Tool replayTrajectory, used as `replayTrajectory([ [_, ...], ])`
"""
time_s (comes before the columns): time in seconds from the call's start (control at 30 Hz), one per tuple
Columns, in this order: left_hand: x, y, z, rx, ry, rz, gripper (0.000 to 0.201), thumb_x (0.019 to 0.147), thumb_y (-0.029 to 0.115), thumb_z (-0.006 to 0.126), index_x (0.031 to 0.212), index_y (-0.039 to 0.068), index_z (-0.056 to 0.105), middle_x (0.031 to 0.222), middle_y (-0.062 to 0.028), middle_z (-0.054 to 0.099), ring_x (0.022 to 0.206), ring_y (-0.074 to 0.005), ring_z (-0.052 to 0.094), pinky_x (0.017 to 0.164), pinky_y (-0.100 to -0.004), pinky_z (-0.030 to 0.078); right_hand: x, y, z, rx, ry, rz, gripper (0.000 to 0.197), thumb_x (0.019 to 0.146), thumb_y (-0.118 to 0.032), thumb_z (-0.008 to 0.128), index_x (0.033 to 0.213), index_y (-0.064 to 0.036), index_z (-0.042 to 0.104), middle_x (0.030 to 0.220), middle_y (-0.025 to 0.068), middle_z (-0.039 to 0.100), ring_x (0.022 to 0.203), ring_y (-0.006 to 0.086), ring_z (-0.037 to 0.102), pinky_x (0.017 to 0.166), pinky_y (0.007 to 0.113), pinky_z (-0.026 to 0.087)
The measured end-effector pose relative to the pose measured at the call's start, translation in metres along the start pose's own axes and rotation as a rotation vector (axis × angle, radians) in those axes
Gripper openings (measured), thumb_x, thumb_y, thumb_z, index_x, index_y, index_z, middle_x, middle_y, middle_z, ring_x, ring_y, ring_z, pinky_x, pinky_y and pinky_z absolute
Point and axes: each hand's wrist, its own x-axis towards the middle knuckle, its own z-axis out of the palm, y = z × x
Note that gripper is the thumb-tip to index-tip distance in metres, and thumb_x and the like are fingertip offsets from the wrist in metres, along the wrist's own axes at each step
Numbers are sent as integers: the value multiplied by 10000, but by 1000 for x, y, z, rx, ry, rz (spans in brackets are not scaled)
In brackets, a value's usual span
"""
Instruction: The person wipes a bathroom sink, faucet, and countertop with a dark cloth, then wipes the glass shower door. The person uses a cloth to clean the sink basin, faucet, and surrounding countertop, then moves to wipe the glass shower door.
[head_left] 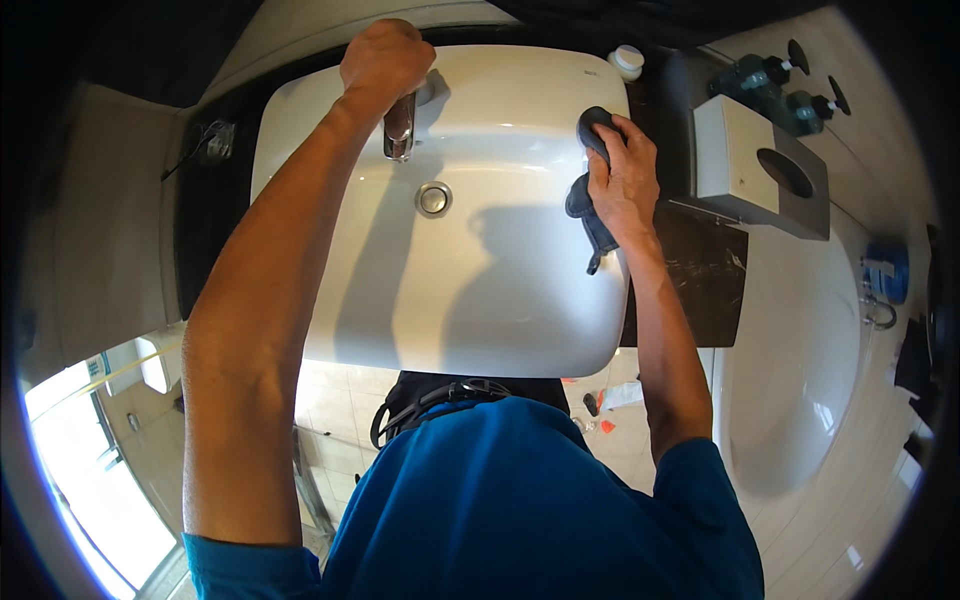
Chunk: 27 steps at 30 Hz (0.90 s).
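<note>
A white washbasin [520, 320] lies in front of me, with a round metal drain [433, 199] in its floor. At its back, my left hand [388, 58] is closed over the top of the chrome faucet [399, 125]; the handle is hidden under my fingers. No water shows at the spout. My right hand [627, 180] rests at the basin's right rim, its fingers closed on a dark grey cloth [597, 128]. Part of the cloth hangs down the inner wall, and a small loop dangles from its lower end.
Right of the basin stand a white-and-grey tissue box [740, 160] and dark pump bottles [760, 80] on a dark counter [700, 265]. A white lidded jar [626, 62] sits behind the rim. Further right is a bathtub [790, 380]. Small items lie on the tiled floor [340, 400].
</note>
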Motion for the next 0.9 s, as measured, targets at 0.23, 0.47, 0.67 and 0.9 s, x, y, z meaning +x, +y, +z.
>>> replayTrajectory([
  [0.23,2,-4,2,-21,-61,-27,307,880,303,552,1096,189,738,1047,-94,733,987,-282,694,860,-383,539,-74,-32,-39,-67,-74,17,303,829,-59,709,1128,-64,662,1343,138,523,1236,361,504,975,431,494],
  [0.47,7,-4,4,-16,-92,-39,308,878,315,571,1088,167,742,1050,-101,734,989,-305,695,853,-403,540,-105,-46,-48,-69,-78,26,312,784,-21,714,1092,-48,681,1323,135,538,1234,367,506,994,445,471],
  [0.67,0,3,1,-102,-29,15,284,813,183,544,985,91,751,1031,-146,737,987,-337,698,828,-410,551,-72,-35,-28,-71,6,103,343,758,-23,718,1095,-59,670,1298,108,549,1200,345,518,948,422,493],
  [0.9,9,-16,4,-264,-120,32,393,858,423,638,1070,110,746,1042,-139,733,998,-298,696,886,-403,524,-115,-54,-53,-45,-75,26,338,782,-32,685,1118,-42,658,1321,148,534,1237,382,494,1023,460,440],
])
